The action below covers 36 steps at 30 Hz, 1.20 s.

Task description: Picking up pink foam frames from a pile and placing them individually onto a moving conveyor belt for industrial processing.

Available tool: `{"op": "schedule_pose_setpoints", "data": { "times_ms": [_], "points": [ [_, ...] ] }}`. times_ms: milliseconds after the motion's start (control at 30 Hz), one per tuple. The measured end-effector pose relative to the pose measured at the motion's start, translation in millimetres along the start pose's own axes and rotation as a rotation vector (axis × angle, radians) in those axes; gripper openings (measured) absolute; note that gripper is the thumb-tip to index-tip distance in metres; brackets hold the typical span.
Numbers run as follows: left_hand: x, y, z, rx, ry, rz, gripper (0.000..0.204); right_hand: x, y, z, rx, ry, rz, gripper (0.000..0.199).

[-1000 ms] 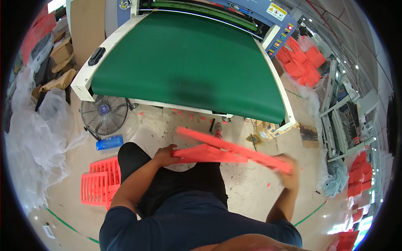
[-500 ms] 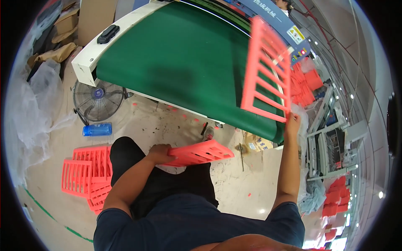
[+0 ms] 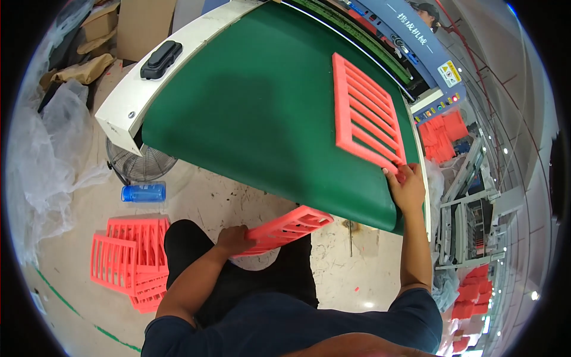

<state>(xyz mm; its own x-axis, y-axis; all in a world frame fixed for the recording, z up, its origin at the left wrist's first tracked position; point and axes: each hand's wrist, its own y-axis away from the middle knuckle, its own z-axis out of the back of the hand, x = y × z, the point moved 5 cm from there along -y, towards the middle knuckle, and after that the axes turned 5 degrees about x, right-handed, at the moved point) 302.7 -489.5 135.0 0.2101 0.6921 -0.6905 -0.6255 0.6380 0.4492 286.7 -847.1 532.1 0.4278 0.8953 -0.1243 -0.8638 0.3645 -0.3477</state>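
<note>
one red grid panel [image 3: 367, 114] lies flat on the green belt [image 3: 262, 113], our right hand [image 3: 408, 188] gripping its corner. our left hand [image 3: 234, 240] clamps the second panel [image 3: 285, 227], not yet placed.

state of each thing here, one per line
grid on belt: flat on the green conveyor belt, near corner under the right hand
second grid: held off the floor by the left hand, tilted
stack of grids: on the floor, loosely piled
blue bottle: on its side, on the floor
fan: on the floor under the machine's edge; cannot tell if running
</note>
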Motion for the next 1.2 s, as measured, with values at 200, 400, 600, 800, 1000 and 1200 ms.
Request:
{"op": "schedule_pose_setpoints", "data": {
  "times_ms": [200, 400, 600, 800, 1000, 1200],
  "points": [
    [1.8, -9.4, 7.7, 0.035, 0.074, 0.015, 0.060, -3.3, -85.6, -36.6, -0.028, 0.001, -0.027, 0.057],
    [21.2, -14.7, 5.4, 0.030, 0.140, 0.093, 0.059, -32.5, -225.8, -108.0, 0.056, 0.060, -0.077, 0.067],
    [21.7, -19.6, 4.4, 0.002, 0.083, 0.157, 0.060, -57.0, -320.2, -147.8, 0.041, -0.175, 0.016, 0.083],
    [21.3, -13.1, 7.5, -0.044, 0.101, 0.139, 0.060, -32.3, -262.4, -79.5, -0.158, -0.249, 0.340, 0.054],
    [11.6, -2.1, 14.7, -0.118, 0.133, 0.091, 0.058, 74.7, -17.1, 38.9, -0.123, -0.325, 0.874, 0.039],
    [-25.3, 3.7, 11.8, -0.138, 0.018, -0.113, 0.057, 96.8, 203.6, 19.9, 0.252, -0.559, 1.341, 0.032]
  ]
}}
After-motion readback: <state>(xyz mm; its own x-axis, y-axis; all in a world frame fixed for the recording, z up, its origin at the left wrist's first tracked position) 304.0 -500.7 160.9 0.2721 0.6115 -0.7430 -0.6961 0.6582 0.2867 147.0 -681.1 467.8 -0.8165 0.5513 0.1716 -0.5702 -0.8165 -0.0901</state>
